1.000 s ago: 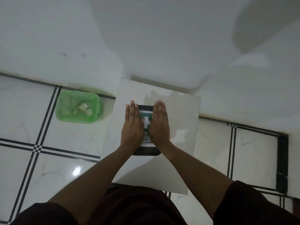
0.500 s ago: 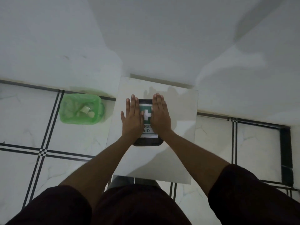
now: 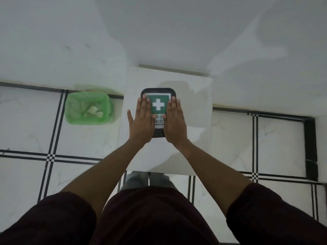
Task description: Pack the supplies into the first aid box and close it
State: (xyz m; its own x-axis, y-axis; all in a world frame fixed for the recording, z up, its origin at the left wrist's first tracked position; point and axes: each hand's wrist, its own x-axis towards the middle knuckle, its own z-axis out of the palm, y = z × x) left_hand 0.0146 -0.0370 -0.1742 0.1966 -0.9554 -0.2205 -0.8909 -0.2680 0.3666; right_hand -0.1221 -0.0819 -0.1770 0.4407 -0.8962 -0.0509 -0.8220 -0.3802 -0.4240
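A black first aid box [image 3: 158,93] lies shut on a small white table [image 3: 192,121], its lid showing a green label with a white cross. My left hand [image 3: 142,121] rests flat on the lid's left side, fingers straight and thumb spread. My right hand [image 3: 175,121] lies flat on the lid's right side. Both palms press down on the lid and neither hand grips anything. No loose supplies show on the table.
A bin lined with a green bag [image 3: 88,108] stands on the floor left of the table and holds a few scraps of paper. White floor tiles with black lines surround the table. A white wall rises behind it.
Both hands have slid apart on the lid toward its left and right edges, uncovering more of the green label. The view has shifted, so the box sits higher in frame.
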